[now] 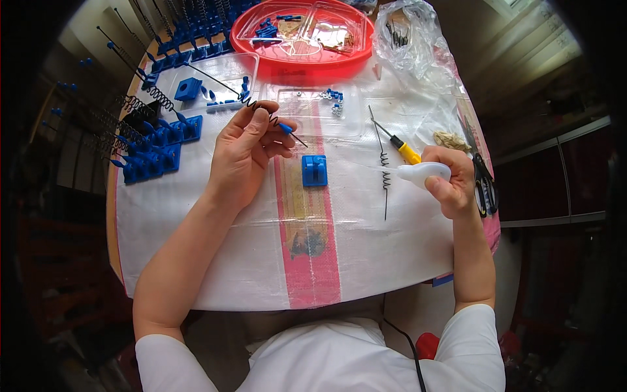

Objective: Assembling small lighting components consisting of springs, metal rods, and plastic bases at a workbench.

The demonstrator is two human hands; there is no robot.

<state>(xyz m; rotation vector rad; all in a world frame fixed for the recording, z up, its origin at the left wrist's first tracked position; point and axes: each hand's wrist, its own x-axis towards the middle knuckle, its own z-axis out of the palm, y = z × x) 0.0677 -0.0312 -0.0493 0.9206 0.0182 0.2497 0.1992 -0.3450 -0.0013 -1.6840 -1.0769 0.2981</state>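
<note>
In my left hand [245, 144] is a black coiled spring wire [225, 85], held tilted between thumb and fingers. A blue cone-shaped piece [285, 128] sits near its lower end, and the bare tip points down toward a small blue base block [315, 171] on the table. My right hand [450, 176] grips a white squeeze bottle [423, 172], whose long thin nozzle points left toward the block without touching it. Between bottle and block lies another coiled spring wire [385, 170]. Just beyond the right hand rests a yellow-and-black screwdriver [405, 149].
Finished-looking blue bases with springs [153, 153] crowd the left edge. Clear plastic trays [353, 124] hold small blue and white parts. A red basin [300, 68] and a clear plastic bag [418, 39] stand at the back. Black-handled scissors [484, 186] lie at the right edge.
</note>
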